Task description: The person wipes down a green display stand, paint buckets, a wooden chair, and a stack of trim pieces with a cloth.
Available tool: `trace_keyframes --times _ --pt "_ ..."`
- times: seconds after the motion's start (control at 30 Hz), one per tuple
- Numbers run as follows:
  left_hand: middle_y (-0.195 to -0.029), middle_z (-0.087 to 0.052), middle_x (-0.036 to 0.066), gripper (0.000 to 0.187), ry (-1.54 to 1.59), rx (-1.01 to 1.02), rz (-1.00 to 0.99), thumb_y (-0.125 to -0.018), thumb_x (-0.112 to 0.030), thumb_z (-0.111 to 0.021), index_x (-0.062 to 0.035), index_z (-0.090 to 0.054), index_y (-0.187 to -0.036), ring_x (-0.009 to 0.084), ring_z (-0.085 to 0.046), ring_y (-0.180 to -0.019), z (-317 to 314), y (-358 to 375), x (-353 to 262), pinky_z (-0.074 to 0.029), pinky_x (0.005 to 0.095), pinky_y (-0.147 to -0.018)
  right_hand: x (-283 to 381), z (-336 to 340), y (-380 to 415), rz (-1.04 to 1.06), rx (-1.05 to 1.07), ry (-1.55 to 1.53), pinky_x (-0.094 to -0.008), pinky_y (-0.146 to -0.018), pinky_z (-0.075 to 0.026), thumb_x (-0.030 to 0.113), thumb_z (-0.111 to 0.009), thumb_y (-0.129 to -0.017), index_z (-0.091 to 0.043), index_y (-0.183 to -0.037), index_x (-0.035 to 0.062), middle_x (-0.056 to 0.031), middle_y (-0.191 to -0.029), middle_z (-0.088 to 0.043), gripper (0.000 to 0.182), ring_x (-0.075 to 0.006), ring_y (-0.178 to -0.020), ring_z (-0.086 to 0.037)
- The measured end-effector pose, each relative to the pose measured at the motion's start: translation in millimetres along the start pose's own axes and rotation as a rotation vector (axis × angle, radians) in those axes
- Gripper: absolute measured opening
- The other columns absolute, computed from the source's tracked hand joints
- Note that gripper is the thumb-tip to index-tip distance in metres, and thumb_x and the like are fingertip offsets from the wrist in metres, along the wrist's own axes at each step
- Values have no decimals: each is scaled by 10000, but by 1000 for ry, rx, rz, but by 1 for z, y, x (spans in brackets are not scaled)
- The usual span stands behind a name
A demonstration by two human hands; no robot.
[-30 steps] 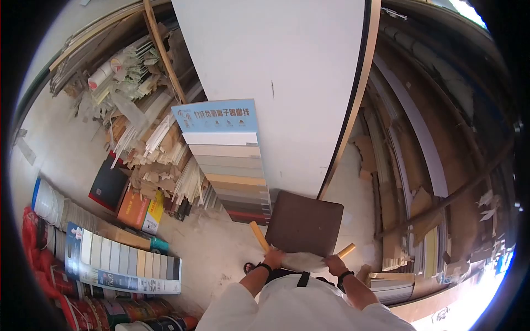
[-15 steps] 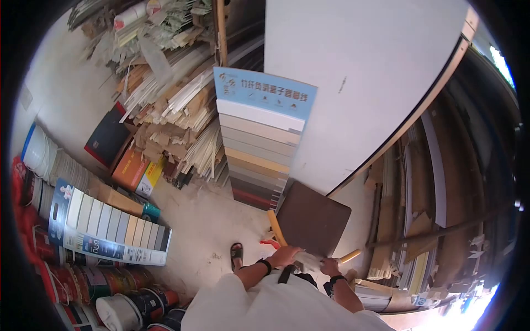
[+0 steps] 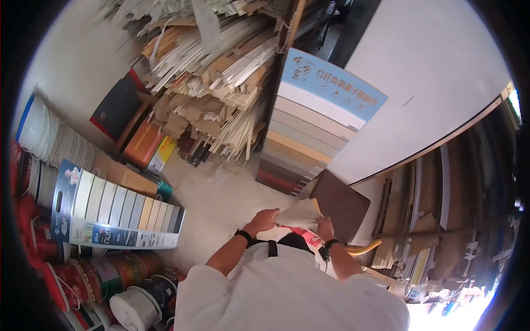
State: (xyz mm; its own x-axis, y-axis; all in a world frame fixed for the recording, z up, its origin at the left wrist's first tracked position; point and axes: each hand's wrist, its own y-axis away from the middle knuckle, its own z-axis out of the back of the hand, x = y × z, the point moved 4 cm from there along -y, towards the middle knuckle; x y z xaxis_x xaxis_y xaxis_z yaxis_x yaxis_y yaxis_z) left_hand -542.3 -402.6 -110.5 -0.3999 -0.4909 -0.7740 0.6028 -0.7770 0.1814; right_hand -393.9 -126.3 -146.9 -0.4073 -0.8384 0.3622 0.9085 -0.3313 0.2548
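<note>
A greyish cloth (image 3: pixel 300 214) is spread between my two hands in front of my body. My left hand (image 3: pixel 262 222) has its fingers closed on the cloth's left edge. At the opposite side, my right hand (image 3: pixel 324 227) grips the cloth near its right corner. Just below the cloth, a red and pink item (image 3: pixel 310 238) shows in part, close to my right wrist. Beyond my right hand is a brown flat panel (image 3: pixel 342 201), and a curved yellow wooden bar (image 3: pixel 365 247) sticks out to the right of my forearm.
A tall sample board (image 3: pixel 309 129) of coloured strips leans by a white panel (image 3: pixel 425 94). Another sample board (image 3: pixel 118 212) stands at left above several paint buckets (image 3: pixel 135 306). Stacked strips and cardboard (image 3: pixel 215 83) fill the back; long boards (image 3: pixel 419 204) line the right.
The cloth, bunched between my hands before, is now spread out. My hands have moved up and somewhat farther apart. The view has shifted, and the sample boards appear farther right.
</note>
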Motion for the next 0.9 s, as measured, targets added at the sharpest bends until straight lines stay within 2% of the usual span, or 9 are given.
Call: trace_keyframes --times 0.13,0.2,0.33,0.43,0.53,0.6,0.7,0.8,0.9 --pt "-921 -672 196 359 83 -202 19 -756 -242 -706 -56 -588 -1040 404 -643 -912 55 26 -12 -512 490 -779 70 8 -44 157 197 -40 -446 -883 -501 247 -664 -835 -650 -1056 103 -194 -996 -656 265 -368 -1013 -624" --pt "-923 -679 201 332 97 -281 8 -770 -266 -703 -53 -627 -1013 404 -648 -899 76 33 -20 -514 490 -771 57 -54 -88 312 216 -141 -406 -876 -501 240 -670 -827 -638 -1070 64 -208 -1032 -666 301 -356 -1053 -628" --pt "-933 -685 242 351 244 -348 264 -834 -337 -664 -13 -710 -959 421 -648 -919 95 24 11 -521 470 -791 150 -67 -117 560 253 -351 -390 -897 -490 257 -735 -780 -608 -1177 37 -235 -1136 -635 472 -346 -1062 -623" --pt "-994 -683 259 396 466 -319 244 -841 -269 -627 25 -669 -1102 396 -658 -965 113 9 34 -513 413 -862 282 39 -101 656 504 -118 -454 -892 -489 220 -661 -847 -590 -1217 87 -196 -1116 -652 400 -401 -1036 -610" --pt "-1071 -678 251 454 643 -290 195 -835 -205 -597 48 -613 -1211 341 -657 -1012 160 -20 38 -490 373 -914 286 -1 -160 838 347 -564 -419 -954 -469 230 -653 -867 -604 -1220 91 -156 -1207 -640 383 -371 -1107 -595" --pt "-1121 -671 236 492 662 -249 173 -827 -171 -578 63 -575 -1259 301 -646 -1043 196 -31 29 -473 353 -944 308 7 -192 726 577 -516 -406 -972 -464 245 -647 -879 -612 -1216 93 -152 -1230 -634 371 -366 -1131 -584" --pt "-1224 -628 231 488 667 -251 376 -935 -224 -504 65 -506 -1329 286 -593 -1157 238 -57 41 -435 357 -1002 301 -8 -244 661 611 -361 -432 -947 -472 232 -643 -866 -624 -1187 77 -189 -1203 -636 357 -384 -1119 -587" --pt "-1286 -592 222 497 563 -421 481 -993 -260 -444 62 -462 -1371 281 -557 -1213 265 -80 66 -412 358 -1031 298 -5 -282 796 307 -460 -454 -909 -486 203 -629 -852 -639 -1145 56 -224 -1108 -659 328 -399 -1052 -616" --pt "-1343 -556 204 502 647 -625 499 -1013 -262 -433 49 -424 -1407 273 -546 -1229 286 -81 80 -408 353 -1043 286 4 -320 456 488 -429 -482 -863 -501 179 -615 -838 -646 -1118 47 -243 -1005 -673 311 -420 -973 -636"
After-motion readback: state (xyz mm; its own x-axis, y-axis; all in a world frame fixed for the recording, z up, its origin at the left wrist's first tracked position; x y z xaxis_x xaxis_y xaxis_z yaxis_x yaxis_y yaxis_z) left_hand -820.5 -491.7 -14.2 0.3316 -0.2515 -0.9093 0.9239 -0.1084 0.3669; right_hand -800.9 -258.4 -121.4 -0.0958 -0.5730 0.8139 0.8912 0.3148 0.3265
